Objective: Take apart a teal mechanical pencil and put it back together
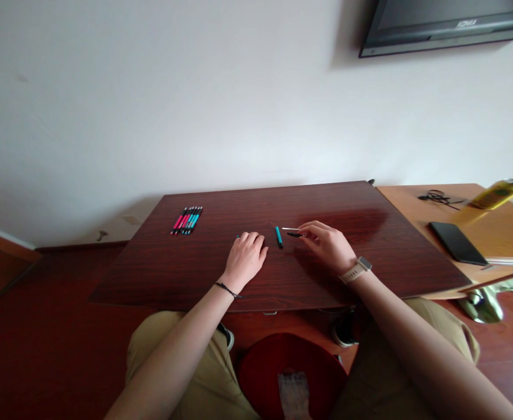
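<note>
My left hand (246, 255) rests palm down on the dark wooden table, with its fingers lying on the surface. A small blue bit (237, 236) shows by its fingertips; what lies under the palm is hidden. To its right, a teal pen barrel (279, 237) with a dark end lies on the table, apart from both hands. My right hand (325, 244) is closed in a pinch. Out of its fingertips point a thin white pen refill (290, 228) and a short black pen part (294, 234). Several pink, blue and black pens (187, 221) lie side by side at the left.
The dark table (221, 286) stands against a white wall. At its right, a lighter wooden table (510, 233) holds a black phone (457, 242), a coiled cable (438, 197) and a yellow can (496, 195). A red stool seat (256, 373) is below, between the knees.
</note>
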`<state>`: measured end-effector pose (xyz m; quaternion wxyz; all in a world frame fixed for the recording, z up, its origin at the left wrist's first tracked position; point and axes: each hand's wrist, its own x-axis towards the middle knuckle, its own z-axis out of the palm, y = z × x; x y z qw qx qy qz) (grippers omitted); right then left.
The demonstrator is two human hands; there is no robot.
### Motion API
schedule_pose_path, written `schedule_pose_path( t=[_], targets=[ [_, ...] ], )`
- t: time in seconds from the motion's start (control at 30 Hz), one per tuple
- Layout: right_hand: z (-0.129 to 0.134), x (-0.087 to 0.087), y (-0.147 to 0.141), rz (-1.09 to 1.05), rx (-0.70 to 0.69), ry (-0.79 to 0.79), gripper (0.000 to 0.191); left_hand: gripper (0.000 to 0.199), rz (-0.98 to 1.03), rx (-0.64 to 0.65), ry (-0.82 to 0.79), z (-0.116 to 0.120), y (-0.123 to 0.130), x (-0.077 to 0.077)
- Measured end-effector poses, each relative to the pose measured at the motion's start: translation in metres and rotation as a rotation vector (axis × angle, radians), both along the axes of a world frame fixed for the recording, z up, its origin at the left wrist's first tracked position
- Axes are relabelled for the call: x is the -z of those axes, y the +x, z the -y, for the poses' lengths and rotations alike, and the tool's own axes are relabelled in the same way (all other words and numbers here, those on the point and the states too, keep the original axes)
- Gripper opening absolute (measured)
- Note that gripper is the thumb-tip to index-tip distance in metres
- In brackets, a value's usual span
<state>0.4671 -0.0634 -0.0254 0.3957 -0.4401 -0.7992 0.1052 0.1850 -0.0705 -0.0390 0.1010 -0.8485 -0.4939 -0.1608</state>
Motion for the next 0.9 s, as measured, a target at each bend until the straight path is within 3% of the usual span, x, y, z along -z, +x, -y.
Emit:
schedule_pose_path(
  t=[0.63, 0.9],
  targets=[
    [0.000, 0.003, -0.002, 0.017, -0.015, -0.004, 0.017, 0.031, -0.051, -0.047, -0.013, -0.002, -0.001, -0.005],
    [0.004, 0.003, -0.009, 0.029, -0.038, -0.013, 0.015, 0.016, 0.178, 0.051, -0.050, 0.001, 0.001, -0.012]
  ],
)
